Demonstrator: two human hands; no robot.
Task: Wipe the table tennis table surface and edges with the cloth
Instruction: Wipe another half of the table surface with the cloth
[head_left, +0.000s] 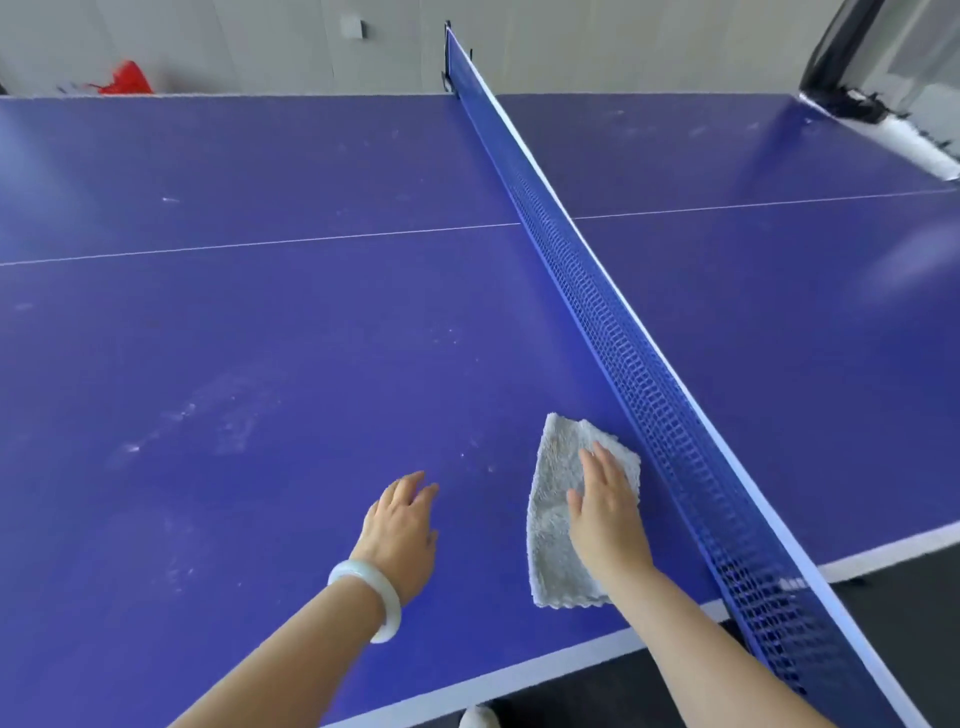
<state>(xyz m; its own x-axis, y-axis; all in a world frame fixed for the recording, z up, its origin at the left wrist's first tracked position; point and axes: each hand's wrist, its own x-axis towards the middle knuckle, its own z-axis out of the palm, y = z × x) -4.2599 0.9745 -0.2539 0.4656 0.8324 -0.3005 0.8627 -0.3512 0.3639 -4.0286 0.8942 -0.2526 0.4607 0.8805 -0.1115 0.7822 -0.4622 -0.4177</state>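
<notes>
The blue table tennis table (260, 338) fills the view, with dusty smears on its near left half. A folded grey cloth (558, 483) lies flat on the surface close to the net. My right hand (608, 514) presses flat on the cloth, fingers extended toward the net. My left hand (402, 525) rests on the bare surface to the left of the cloth, fingers spread, holding nothing. A pale bangle (369, 597) sits on the left wrist.
The blue net (623, 343) runs diagonally from the far edge to the near right. The table's white near edge (519, 670) borders a dark floor. A dark and white object (883, 104) stands at the far right corner. Something red (127, 78) lies beyond the far edge.
</notes>
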